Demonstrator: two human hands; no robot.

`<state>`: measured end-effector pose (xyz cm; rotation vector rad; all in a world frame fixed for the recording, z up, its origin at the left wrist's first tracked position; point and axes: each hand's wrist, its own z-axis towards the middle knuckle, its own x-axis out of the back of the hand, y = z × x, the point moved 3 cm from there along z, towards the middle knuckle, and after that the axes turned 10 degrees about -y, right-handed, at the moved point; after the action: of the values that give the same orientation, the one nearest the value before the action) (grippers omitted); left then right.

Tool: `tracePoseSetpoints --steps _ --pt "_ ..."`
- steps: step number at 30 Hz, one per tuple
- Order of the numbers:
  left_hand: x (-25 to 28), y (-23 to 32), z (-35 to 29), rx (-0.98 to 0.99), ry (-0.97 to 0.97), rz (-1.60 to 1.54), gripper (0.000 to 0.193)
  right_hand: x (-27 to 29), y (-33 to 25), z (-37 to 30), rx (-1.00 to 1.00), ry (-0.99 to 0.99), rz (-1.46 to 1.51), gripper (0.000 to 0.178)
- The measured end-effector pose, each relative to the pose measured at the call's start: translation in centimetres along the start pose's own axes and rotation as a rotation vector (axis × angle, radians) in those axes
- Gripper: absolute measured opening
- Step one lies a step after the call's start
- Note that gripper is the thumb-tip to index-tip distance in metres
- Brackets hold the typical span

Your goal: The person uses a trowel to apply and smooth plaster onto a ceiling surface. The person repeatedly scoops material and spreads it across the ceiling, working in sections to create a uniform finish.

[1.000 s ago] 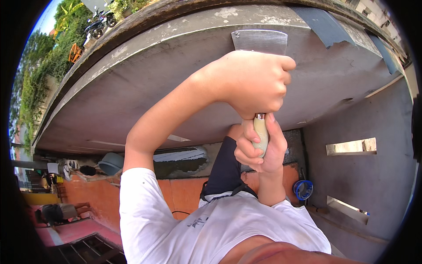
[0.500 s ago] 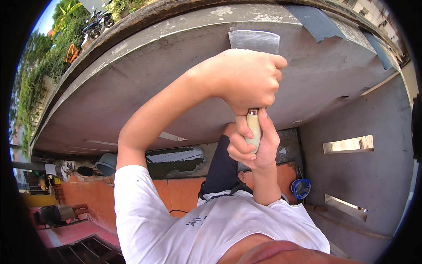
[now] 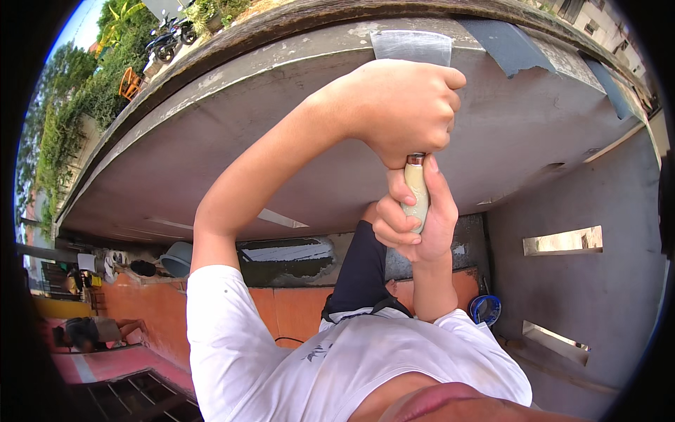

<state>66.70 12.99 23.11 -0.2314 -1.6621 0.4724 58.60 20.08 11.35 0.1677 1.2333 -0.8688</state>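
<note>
A scraper with a wide, flat metal blade (image 3: pixel 413 48) and a pale cream handle (image 3: pixel 416 193) stands against a grey plastered wall (image 3: pixel 295 141). My left hand (image 3: pixel 404 105) is closed in a fist across the lower part of the blade; its fingertips are turned away and hidden. Below it, my right hand (image 3: pixel 425 218) wraps round the handle, with the thumb laid up along its side. The blade's far edge lies at the wall's pale, worn top ledge (image 3: pixel 323 49).
Dark grey torn strips (image 3: pixel 508 48) hang over the ledge to the right. A side wall with slots (image 3: pixel 562 240) rises at the right, a blue-rimmed bucket (image 3: pixel 485 309) near its foot. Below lies an orange floor (image 3: pixel 302 309). Another person (image 3: pixel 98 332) is at the far left.
Both hands and the scraper have moved up the wall, away from me. The blade's edge has come from just below the ledge onto it. Both grips look the same.
</note>
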Motion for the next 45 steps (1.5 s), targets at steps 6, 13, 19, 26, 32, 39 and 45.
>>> tracePoseSetpoints --steps 6,13,19,26,32,39,45 --pt "-1.4 1.3 0.5 -0.046 0.008 -0.016 0.064 0.7 0.8 -1.2 0.027 0.046 -0.082 0.053" --pt "-2.3 2.0 0.2 -0.042 0.043 -0.025 0.038 1.2 1.3 -1.8 0.012 0.069 -0.096 0.053" --pt "-2.0 1.7 0.1 -0.054 0.109 0.037 0.043 0.9 1.3 -1.5 0.046 0.11 -0.169 0.054" --pt "-1.4 1.0 -0.1 -0.059 0.129 -0.003 0.022 0.1 0.7 -0.7 0.072 0.098 -0.162 0.054" --pt "-2.1 1.7 0.0 -0.057 0.116 0.027 0.02 0.5 1.1 -1.2 0.045 0.102 -0.21 0.055" --pt "-2.2 1.7 0.0 -0.042 0.174 0.053 0.026 0.7 1.2 -1.5 0.025 0.12 -0.225 0.053" --pt "-1.8 1.7 0.0 -0.084 0.176 0.026 0.023 0.6 1.2 -1.7 0.061 0.146 -0.188 0.054"
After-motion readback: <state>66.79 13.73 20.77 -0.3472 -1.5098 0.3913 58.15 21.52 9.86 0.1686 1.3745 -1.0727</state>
